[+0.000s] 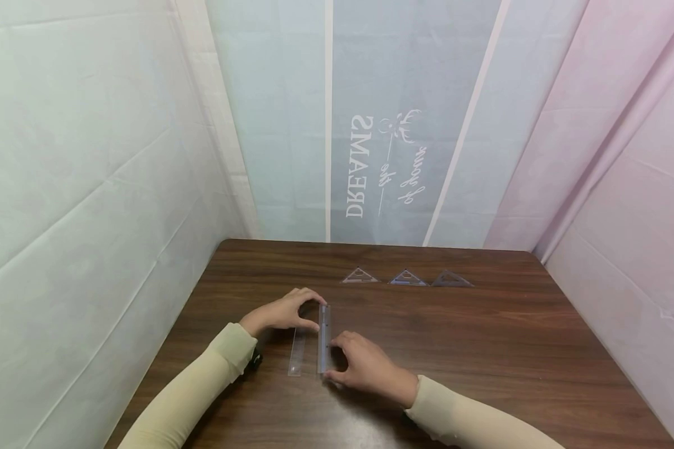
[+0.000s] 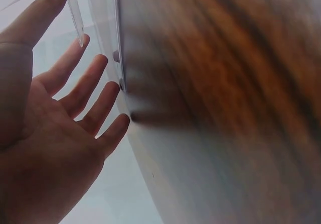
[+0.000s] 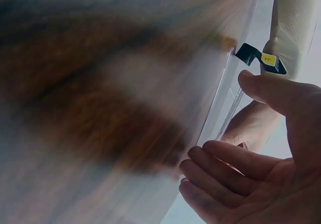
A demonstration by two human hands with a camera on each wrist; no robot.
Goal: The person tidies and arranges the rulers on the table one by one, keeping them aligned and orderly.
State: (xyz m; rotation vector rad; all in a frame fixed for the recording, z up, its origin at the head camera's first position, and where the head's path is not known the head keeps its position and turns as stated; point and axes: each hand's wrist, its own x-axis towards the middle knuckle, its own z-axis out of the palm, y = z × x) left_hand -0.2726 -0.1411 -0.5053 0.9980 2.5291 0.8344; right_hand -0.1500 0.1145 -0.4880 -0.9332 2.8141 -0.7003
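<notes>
Head view: my left hand [image 1: 283, 312] pinches the bluish ruler's [image 1: 324, 355] far end, my right hand [image 1: 371, 369] grips its near end, beside a clear ruler [image 1: 296, 357] on the desk [image 1: 455, 330]. Left wrist: thumb and index touch it. Right wrist: fingers curve alongside.

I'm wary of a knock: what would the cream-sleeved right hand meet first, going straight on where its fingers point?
The straight, bluish transparent plastic ruler, right at the fingertips of the right hand. The two look to be touching, though exact depth is unclear.

Three set squares [image 1: 407, 282], two rulers [image 1: 324, 349], two hands [image 1: 371, 365].
</notes>
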